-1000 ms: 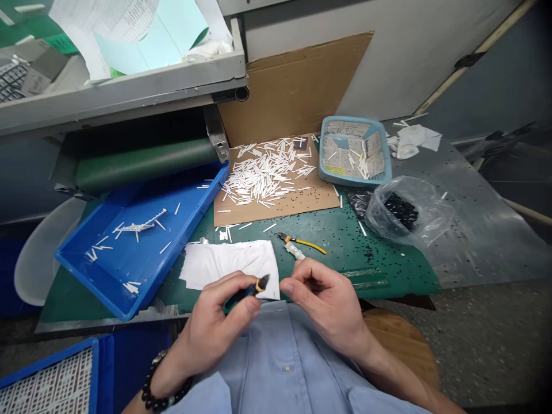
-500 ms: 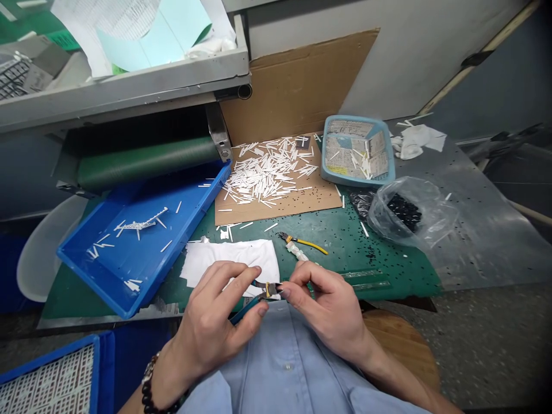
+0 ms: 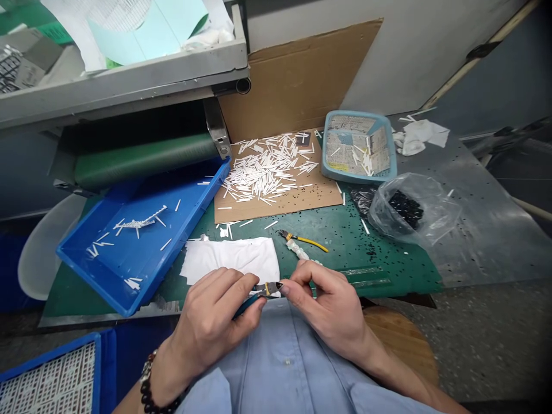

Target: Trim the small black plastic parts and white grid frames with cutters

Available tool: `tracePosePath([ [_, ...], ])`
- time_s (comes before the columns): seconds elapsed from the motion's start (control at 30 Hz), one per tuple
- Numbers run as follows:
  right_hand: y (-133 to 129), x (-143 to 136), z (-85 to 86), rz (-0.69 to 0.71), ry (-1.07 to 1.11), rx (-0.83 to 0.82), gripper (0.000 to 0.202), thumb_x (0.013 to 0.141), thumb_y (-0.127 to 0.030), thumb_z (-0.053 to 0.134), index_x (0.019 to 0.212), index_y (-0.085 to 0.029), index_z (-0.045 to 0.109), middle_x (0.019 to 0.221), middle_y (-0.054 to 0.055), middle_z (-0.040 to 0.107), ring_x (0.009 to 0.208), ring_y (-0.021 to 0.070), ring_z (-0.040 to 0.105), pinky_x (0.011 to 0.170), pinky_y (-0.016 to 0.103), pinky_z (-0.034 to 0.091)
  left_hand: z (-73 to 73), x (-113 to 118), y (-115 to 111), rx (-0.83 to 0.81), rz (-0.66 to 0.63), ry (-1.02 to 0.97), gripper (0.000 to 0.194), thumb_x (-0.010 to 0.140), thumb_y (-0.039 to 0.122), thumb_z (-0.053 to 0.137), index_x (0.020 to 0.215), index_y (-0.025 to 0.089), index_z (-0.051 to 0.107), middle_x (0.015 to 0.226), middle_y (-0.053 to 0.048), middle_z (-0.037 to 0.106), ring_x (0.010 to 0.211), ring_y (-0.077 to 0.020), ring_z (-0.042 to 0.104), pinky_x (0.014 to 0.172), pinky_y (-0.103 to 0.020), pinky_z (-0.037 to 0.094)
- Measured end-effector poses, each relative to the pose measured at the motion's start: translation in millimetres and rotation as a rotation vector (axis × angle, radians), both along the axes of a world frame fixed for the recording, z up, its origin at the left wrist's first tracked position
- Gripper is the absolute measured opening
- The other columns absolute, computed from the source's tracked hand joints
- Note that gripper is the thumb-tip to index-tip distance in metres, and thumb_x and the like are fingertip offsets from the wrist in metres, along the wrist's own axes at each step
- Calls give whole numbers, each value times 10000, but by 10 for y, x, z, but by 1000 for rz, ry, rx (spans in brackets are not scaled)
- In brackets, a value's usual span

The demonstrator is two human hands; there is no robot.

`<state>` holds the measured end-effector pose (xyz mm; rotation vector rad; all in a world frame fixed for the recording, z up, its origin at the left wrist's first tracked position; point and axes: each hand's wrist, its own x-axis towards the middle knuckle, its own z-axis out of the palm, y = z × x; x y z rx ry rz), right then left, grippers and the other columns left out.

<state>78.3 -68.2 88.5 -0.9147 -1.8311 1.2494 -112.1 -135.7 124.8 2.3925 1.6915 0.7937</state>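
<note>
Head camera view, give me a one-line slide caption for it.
Left hand works blue-handled cutters against the right hand's fingertips, above a white cloth.

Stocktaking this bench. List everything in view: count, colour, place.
Blue-handled metal cutters: one, left hand.
Yellow-handled cutters: one, green worktop.
Cloth: one, white, worktop centre.
Shallow plastic tray: one, blue, worktop left.
Cardboard: sheet count unclear, brown, centre back.
Thin sticks: many, white, mainly on cardboard.
Newspaper-lined basin: one, pale blue, back right.
Plastic bag, black bits inside: one, clear, right.
Roller: one, green, back left.
Papers: several, white and blue, top left.
Round wooden seat: one, brown, bottom right.
Grid-filled crate: one, blue, bottom left.
Left hand and right hand: two, bare, bottom centre.
</note>
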Motion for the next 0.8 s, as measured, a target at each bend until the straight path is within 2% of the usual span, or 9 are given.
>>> tracePosePath([
  [0.23, -7, -41, 22, -57, 33, 39, 271, 872, -252, 606, 651, -202, 458, 574, -72, 425, 528, 69, 383, 512, 216, 323, -76, 79, 11, -102, 56, -191, 117, 869, 144, 552, 974, 140, 603, 763, -30, 607, 682, -123, 556, 624, -235, 436],
  [0.43, -20, 8, 37, -11, 94, 12, 247, 848, -246, 647, 666, -200, 487, 587, -71, 446, 544, 70, 414, 528, 216, 337, -149, -89, 12, -165, 290, -291, 136, 892, 196, 541, 996, 158, 620, 818, -35, 627, 722, -128, 574, 665, -243, 441],
  [0.5, -10, 8, 13, -30, 97, -41, 258, 853, -265, 642, 663, -202, 479, 591, -69, 452, 544, 73, 412, 523, 219, 335, -130, -126, -10, -232, 253, -346, 146, 892, 208, 541, 1010, 165, 617, 851, -41, 630, 754, -137, 577, 679, -249, 450],
  [0.63, 12, -24, -24, -36, 118, -92, 260, 854, -285, 642, 667, -204, 480, 596, -68, 462, 548, 77, 411, 527, 225, 337, -74, -80, -48, -309, 81, -433, 236, 872, 200, 564, 1107, 192, 585, 985, -64, 625, 904, -171, 579, 786, -286, 464],
  [0.8, 4, -39, -16, -9, 157, -87, 210, 855, -240, 640, 699, -210, 504, 625, -66, 495, 575, 78, 443, 555, 221, 363, -76, -18, -49, -302, 48, -468, 326, 859, 179, 581, 1182, 211, 556, 1061, -80, 599, 996, -198, 544, 861, -323, 434],
])
